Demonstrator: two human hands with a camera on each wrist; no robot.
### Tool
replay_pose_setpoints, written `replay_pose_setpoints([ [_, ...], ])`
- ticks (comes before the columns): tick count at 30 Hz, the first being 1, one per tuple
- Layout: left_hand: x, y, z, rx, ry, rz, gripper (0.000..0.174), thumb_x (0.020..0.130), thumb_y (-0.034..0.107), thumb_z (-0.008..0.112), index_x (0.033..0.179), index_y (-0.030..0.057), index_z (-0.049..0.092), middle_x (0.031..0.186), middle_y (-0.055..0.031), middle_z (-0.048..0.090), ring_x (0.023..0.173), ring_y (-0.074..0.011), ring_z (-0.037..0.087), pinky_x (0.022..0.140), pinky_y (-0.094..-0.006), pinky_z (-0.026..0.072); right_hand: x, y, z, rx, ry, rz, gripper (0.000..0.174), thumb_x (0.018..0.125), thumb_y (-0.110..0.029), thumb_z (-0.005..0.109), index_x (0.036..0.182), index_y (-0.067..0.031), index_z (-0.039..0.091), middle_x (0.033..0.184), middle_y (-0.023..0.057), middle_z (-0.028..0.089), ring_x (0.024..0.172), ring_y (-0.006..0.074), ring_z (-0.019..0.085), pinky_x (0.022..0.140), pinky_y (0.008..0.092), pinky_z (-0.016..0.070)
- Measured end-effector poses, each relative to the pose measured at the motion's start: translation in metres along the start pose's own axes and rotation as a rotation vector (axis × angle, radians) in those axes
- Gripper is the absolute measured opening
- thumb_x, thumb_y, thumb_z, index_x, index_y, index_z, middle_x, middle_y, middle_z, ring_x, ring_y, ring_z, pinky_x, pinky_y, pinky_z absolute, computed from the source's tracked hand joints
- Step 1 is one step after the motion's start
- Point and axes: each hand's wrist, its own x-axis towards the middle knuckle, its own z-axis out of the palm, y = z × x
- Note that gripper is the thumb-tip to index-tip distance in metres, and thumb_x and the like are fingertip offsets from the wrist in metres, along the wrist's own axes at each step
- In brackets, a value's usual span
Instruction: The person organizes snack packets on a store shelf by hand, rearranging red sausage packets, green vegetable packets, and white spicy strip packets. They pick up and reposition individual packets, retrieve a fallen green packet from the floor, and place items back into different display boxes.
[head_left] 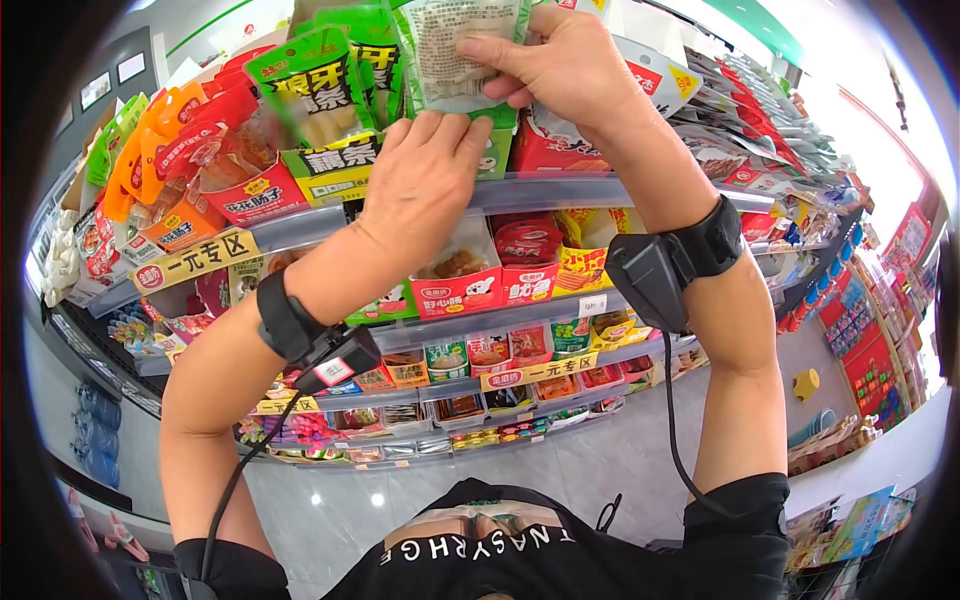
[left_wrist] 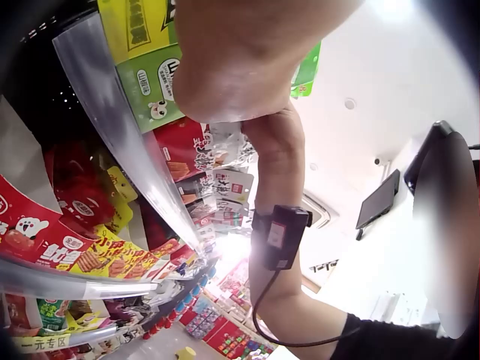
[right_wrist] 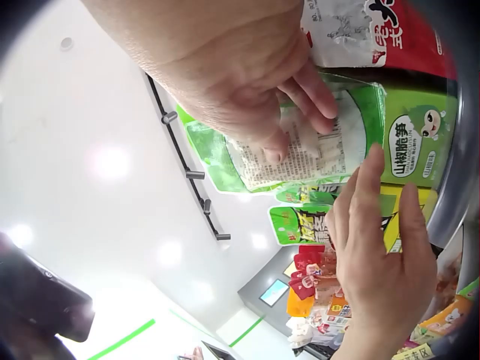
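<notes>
In the head view, my right hand [head_left: 565, 75] holds a green and clear snack packet [head_left: 450, 60], thumb lying across its printed back. The packet stands upright at a green display box [right_wrist: 416, 142] on the top shelf. My left hand [head_left: 425, 180] is at the front of the boxes, fingertips at the rim just below the packet. From the right wrist view, the left hand's fingers [right_wrist: 365, 187] look fairly straight beside the box. Left of the packet, similar green packets [head_left: 315, 85] stand in a yellow-green box [head_left: 335, 165].
Orange and red snack bags [head_left: 180, 135] fill boxes on the left. To the right are a red box [head_left: 555, 145] and rows of silver-and-red packets [head_left: 740, 110]. A clear shelf edge [head_left: 500, 195] runs in front; lower shelves hold more boxed snacks [head_left: 460, 265].
</notes>
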Motion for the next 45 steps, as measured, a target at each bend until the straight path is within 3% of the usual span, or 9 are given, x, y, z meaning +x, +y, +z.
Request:
replay_pose_setpoints([
  [9,0.018,0.007,0.011,-0.029,-0.188,-0.171,0.027,0.066,0.001,0.056,0.093,0.005,0.055,0.086,-0.0085,0.052,0.083,-0.026,0.05,0.069,-0.036,0.0371,-0.004,-0.013,-0.01,-0.134,-0.01,-0.004,0.029,0.076,-0.018,0.069,0.078,0.0097,0.06,0.065,0.0106,0.062,0.051,0.009,0.056,0.045,0.0237,0.0445],
  [15,0.013,0.004,0.014,-0.148,-0.104,-0.149,0.032,0.068,0.001,0.058,0.099,0.0073,0.055,0.08,-0.0084,0.052,0.08,-0.0257,0.052,0.068,-0.0363,0.0354,-0.002,-0.012,-0.01,-0.087,-0.069,0.057,0.029,0.076,-0.017,0.068,0.083,0.0097,0.061,0.067,0.0109,0.063,0.051,0.009,0.055,0.045,0.0234,0.0443],
  [18,0.013,0.003,0.014,-0.11,-0.066,-0.109,0.023,0.063,0.004,0.056,0.086,0.0072,0.056,0.075,-0.0076,0.053,0.075,-0.0238,0.054,0.065,-0.0366,0.0361,0.001,-0.006,-0.009,-0.002,-0.067,0.036,0.028,0.076,-0.017,0.068,0.085,0.0087,0.061,0.068,0.0096,0.063,0.051,0.0084,0.054,0.045,0.0228,0.0439],
  [24,0.027,0.004,0.009,-0.026,-0.338,-0.141,0.036,0.066,0.001,0.056,0.1,0.0084,0.056,0.082,-0.0104,0.054,0.073,-0.0269,0.054,0.065,-0.0368,0.0367,0.0,-0.005,-0.011,-0.036,-0.09,-0.002,0.025,0.076,-0.017,0.068,0.084,0.0068,0.062,0.067,0.0081,0.063,0.05,0.0073,0.054,0.044,0.0216,0.0425],
  [30,0.008,0.004,0.021,-0.184,-0.055,-0.14,0.024,0.062,0.001,0.058,0.086,0.0034,0.057,0.085,-0.0126,0.054,0.08,-0.0284,0.054,0.067,-0.0378,0.0395,0.0,-0.015,-0.016,-0.206,-0.114,0.067,0.029,0.074,-0.021,0.069,0.085,0.0056,0.062,0.066,0.0078,0.062,0.052,0.009,0.056,0.047,0.0223,0.0452],
  [36,-0.002,-0.022,-0.004,-0.228,0.204,0.021,0.035,0.064,-0.003,0.059,0.098,-0.0012,0.051,0.093,-0.0149,0.051,0.084,-0.0311,0.05,0.076,-0.0355,0.042,0.011,0.01,-0.003,-0.485,-0.067,-0.074,0.04,0.066,-0.031,0.076,0.074,0.0065,0.064,0.055,0.0084,0.06,0.043,0.0101,0.056,0.043,0.0242,0.0453],
  [39,0.009,-0.044,-0.021,-0.172,0.409,-0.102,0.047,0.062,0.001,0.067,0.105,-0.0006,0.046,0.094,-0.0159,0.05,0.087,-0.0326,0.049,0.076,-0.0374,0.0417,0.011,0.014,0.0,-0.667,-0.07,-0.179,0.05,0.063,-0.042,0.073,0.069,0.0061,0.063,0.061,0.0148,0.062,0.052,0.0195,0.061,0.056,0.031,0.0489],
  [42,0.024,-0.055,-0.04,-0.222,0.339,-0.38,0.068,0.061,0.005,0.074,0.12,0.006,0.043,0.109,-0.0136,0.05,0.094,-0.0289,0.051,0.08,-0.0339,0.0442,0.009,0.015,0.002,-0.505,-0.067,-0.159,0.04,0.064,-0.029,0.076,0.072,0.0076,0.063,0.058,0.0101,0.061,0.046,0.0114,0.056,0.045,0.0246,0.0456],
  [45,0.038,-0.053,-0.051,-0.194,0.307,-0.268,0.053,0.066,0.015,0.069,0.113,0.0023,0.048,0.103,-0.0178,0.053,0.094,-0.0332,0.052,0.084,-0.0399,0.041,0.007,0.022,0.003,-0.471,0.008,-0.23,0.043,0.064,-0.035,0.075,0.068,0.0061,0.063,0.058,0.0134,0.06,0.05,0.0189,0.059,0.051,0.03,0.0471],
])
